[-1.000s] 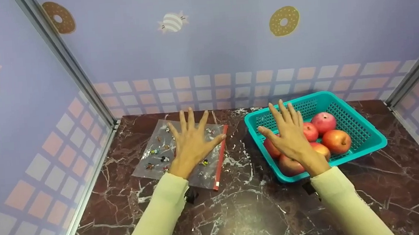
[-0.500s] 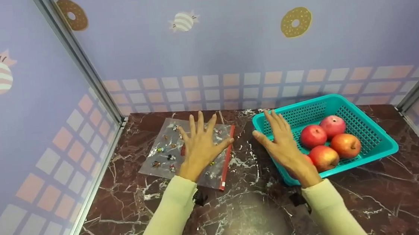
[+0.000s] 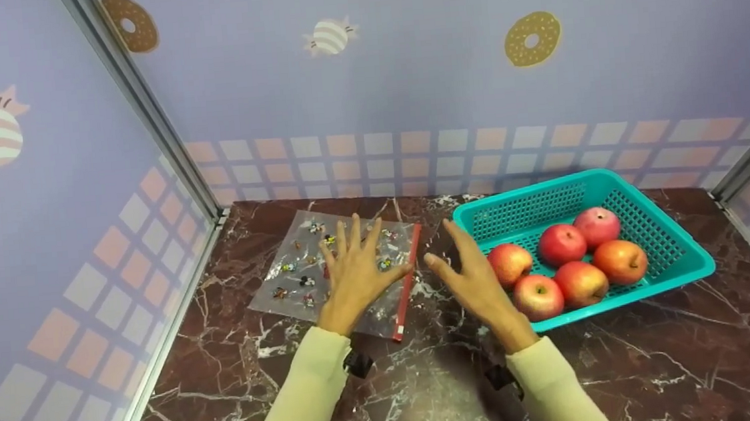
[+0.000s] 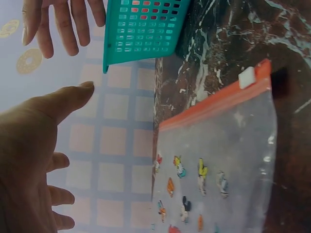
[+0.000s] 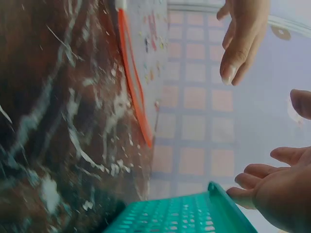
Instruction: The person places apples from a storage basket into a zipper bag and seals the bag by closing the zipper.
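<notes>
A clear zip bag (image 3: 362, 308) with a red slider edge lies flat on the dark marbled table, printed with or holding several tiny colourful figures. Above it hovers my left hand (image 3: 357, 275), fingers spread and holding nothing; the left wrist view shows a gap between that hand (image 4: 29, 145) and the bag (image 4: 233, 145). My right hand (image 3: 478, 286) hangs in the air between the bag and a teal basket (image 3: 675, 234), its fingers extended and nothing in its grasp. Several red apples (image 3: 581, 283) sit in the basket, mostly toward its left and middle.
The marbled table (image 3: 429, 393) meets a lilac back wall (image 3: 419, 86) with printed tiles and doughnuts. A side panel (image 3: 101, 212) with a metal frame stands at the left, another at the right.
My right hand has moved left from over the basket, uncovering the apples at its left end. My left hand stays over the bag, slightly lower in view. The head view has shifted a little.
</notes>
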Motion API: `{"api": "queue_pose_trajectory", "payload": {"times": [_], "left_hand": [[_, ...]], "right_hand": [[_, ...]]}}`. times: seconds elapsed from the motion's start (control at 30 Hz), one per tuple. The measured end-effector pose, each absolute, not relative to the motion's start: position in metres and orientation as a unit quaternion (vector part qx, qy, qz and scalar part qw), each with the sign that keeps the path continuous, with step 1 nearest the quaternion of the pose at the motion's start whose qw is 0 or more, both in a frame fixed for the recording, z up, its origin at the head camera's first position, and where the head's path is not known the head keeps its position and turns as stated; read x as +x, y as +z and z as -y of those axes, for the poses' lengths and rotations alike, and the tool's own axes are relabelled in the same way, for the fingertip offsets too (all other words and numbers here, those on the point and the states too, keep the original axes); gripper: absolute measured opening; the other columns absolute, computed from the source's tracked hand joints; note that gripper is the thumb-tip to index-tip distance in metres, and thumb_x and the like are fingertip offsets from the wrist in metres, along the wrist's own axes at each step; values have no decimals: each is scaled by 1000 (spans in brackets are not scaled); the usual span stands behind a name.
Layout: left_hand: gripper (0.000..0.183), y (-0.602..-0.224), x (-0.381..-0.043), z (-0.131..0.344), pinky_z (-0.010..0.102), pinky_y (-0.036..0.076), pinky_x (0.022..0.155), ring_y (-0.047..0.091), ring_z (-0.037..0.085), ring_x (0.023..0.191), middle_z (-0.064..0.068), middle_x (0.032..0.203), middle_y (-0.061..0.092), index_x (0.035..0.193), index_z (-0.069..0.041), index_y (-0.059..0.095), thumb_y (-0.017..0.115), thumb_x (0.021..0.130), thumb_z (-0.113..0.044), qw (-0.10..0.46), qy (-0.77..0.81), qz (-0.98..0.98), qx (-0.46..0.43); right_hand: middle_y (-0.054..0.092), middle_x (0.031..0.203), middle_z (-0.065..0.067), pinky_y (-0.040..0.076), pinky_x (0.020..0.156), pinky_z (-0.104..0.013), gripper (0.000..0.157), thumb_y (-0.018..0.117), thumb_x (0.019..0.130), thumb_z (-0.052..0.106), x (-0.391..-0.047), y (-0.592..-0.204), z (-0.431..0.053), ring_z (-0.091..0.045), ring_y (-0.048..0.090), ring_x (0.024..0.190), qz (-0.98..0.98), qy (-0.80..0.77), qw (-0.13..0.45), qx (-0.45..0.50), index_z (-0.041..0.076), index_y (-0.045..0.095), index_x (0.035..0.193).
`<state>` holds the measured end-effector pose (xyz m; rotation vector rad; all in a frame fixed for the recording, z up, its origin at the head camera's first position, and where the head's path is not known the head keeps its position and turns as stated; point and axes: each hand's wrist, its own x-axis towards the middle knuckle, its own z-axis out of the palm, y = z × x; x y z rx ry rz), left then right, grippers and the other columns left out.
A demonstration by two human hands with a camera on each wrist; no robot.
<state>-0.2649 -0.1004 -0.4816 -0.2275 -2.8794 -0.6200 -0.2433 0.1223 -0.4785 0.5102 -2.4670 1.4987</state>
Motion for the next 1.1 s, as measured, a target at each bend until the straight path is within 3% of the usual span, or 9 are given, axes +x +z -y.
{"api": "queue_pose_trajectory", "payload": {"times": [0.23, 0.4, 0.7, 0.93, 1.1], "left_hand": [[109, -494, -264, 103, 78, -4, 122, 3, 46, 160, 21, 174, 13, 168, -18, 35, 80, 83, -70, 78, -224, 970, -60], [108, -502, -264, 98, 76, 2, 123, 10, 47, 159, 25, 172, 20, 165, -12, 40, 81, 82, -69, 90, -227, 967, -68], [102, -521, -258, 95, 70, 31, 121, 31, 48, 152, 25, 165, 38, 159, -8, 48, 89, 80, -59, 100, -242, 962, -73], [87, -534, -263, 92, 65, 40, 117, 45, 51, 141, 27, 154, 50, 152, 0, 54, 93, 83, -36, 117, -335, 931, -87], [74, -546, -262, 88, 59, 50, 108, 55, 46, 128, 23, 141, 60, 142, 3, 62, 94, 83, -27, 133, -366, 918, -73]], "right_hand": [[36, 166, -24, 29, 127, -58, 72, 70, 105, 32, -243, -492, -111, -39, 32, 154, 838, 501, 109, 186, 3, 38, 163], [44, 159, -29, 34, 124, -59, 69, 74, 103, 21, -248, -504, -107, -43, 40, 149, 842, 494, 124, 178, -5, 42, 158], [59, 144, -27, 47, 114, -58, 59, 78, 98, 12, -253, -529, -98, -43, 56, 134, 846, 500, 126, 138, -6, 54, 148], [61, 135, -32, 58, 102, -57, 53, 78, 97, 4, -262, -539, -97, -49, 64, 121, 813, 558, 116, 118, -9, 56, 143], [64, 130, -35, 62, 95, -53, 49, 78, 96, 1, -264, -548, -97, -48, 67, 114, 806, 572, 105, 109, -12, 57, 139]]}}
